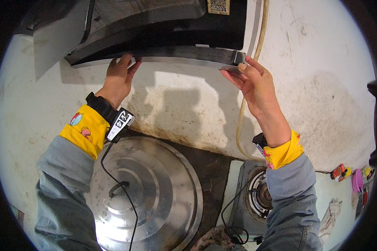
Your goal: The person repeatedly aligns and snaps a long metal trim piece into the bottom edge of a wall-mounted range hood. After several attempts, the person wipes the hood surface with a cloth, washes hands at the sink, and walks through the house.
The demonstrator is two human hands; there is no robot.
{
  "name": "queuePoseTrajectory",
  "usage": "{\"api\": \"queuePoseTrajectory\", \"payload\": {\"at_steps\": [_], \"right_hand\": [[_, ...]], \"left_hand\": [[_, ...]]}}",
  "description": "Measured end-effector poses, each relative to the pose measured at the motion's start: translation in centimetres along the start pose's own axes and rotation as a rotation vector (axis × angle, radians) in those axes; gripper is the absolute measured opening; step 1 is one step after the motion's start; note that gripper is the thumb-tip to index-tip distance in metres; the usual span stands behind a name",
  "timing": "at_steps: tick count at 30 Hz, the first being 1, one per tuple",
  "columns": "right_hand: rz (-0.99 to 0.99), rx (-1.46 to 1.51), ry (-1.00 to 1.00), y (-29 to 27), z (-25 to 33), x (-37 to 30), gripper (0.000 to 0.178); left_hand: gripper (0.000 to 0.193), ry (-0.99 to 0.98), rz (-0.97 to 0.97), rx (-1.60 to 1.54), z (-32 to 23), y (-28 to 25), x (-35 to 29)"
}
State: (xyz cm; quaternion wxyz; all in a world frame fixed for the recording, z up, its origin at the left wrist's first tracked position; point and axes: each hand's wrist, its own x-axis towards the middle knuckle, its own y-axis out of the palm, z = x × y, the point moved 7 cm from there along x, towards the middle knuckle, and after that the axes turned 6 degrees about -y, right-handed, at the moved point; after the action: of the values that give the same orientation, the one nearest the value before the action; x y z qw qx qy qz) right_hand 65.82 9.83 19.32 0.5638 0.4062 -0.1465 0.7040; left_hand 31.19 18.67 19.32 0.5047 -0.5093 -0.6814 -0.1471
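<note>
A dark range hood point(171, 35) with a glossy black panel hangs on the wall at the top of the head view. Along its lower edge runs a long, narrow metal drip tray point(176, 61), slightly curved. My left hand point(119, 77) grips this tray left of its middle, with the fingertips partly hidden behind it. At the tray's right end, beside a small dark block point(238, 57), my right hand point(255, 81) pinches it between thumb and fingers. Both arms are raised, in grey sleeves with yellow cuffs.
Below stands a large round metal lid point(155, 184), with a gas stove point(253, 196) to its right. A pale hose point(240, 121) runs down the stained wall point(322, 104). Bottles point(340, 172), a pink bowl point(357, 180) and a cloth point(331, 217) lie at the right.
</note>
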Motion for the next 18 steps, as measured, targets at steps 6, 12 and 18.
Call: {"api": "queuePoseTrajectory", "payload": {"at_steps": [6,12,18], "right_hand": [[-0.038,0.06,0.01,-1.0,-0.4,0.2,0.073],[-0.028,0.031,0.026,-1.2,-0.4,0.6,0.077],[-0.02,0.06,0.003,-0.8,-0.4,0.5,0.072]], "left_hand": [[0.012,0.043,0.062,0.264,-0.7,0.8,0.6],[0.009,-0.303,-0.042,-0.483,-0.3,0.7,0.7],[0.008,-0.575,-0.164,-0.964,-0.6,1.7,0.3]]}}
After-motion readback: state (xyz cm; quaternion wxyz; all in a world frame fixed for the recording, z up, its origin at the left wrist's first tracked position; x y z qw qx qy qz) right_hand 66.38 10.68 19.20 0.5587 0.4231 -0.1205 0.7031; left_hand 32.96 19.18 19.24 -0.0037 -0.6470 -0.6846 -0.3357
